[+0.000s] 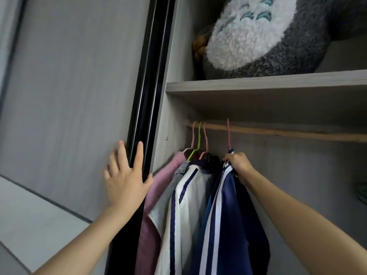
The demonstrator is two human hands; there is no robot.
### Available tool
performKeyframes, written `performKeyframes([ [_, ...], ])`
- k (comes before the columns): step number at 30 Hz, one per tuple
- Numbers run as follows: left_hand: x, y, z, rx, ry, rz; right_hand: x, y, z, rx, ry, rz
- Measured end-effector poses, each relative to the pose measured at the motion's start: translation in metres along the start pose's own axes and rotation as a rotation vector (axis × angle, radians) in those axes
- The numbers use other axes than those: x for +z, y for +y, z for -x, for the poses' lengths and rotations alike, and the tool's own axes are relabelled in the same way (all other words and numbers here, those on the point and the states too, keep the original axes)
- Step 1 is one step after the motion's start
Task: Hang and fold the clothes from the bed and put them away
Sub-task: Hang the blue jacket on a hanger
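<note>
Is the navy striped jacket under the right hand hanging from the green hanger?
No, the navy jacket that the right hand grips hangs from a pink hanger; the green hanger sits further left.

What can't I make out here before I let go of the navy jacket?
Head view:
navy jacket: lower part cut off by the bottom edge; its pink hanger below the hook hidden by the right hand.
dark garment: mostly hidden behind the white striped jacket.
greenish item: cut off by the right edge.
brown object: mostly hidden by the plush toy.
</note>
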State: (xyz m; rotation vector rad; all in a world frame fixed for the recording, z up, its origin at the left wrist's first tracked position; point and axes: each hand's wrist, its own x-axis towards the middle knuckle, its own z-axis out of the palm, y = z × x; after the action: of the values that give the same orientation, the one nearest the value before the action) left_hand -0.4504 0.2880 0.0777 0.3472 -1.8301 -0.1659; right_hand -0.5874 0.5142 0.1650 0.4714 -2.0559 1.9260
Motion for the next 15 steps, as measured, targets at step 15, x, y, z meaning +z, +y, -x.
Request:
performKeyframes([
  [15, 0.01, -0.008, -0.001, 0.061, 0.079, 0.031, 0.056, 0.019, -0.009, 0.029, -0.042, 0.27],
])
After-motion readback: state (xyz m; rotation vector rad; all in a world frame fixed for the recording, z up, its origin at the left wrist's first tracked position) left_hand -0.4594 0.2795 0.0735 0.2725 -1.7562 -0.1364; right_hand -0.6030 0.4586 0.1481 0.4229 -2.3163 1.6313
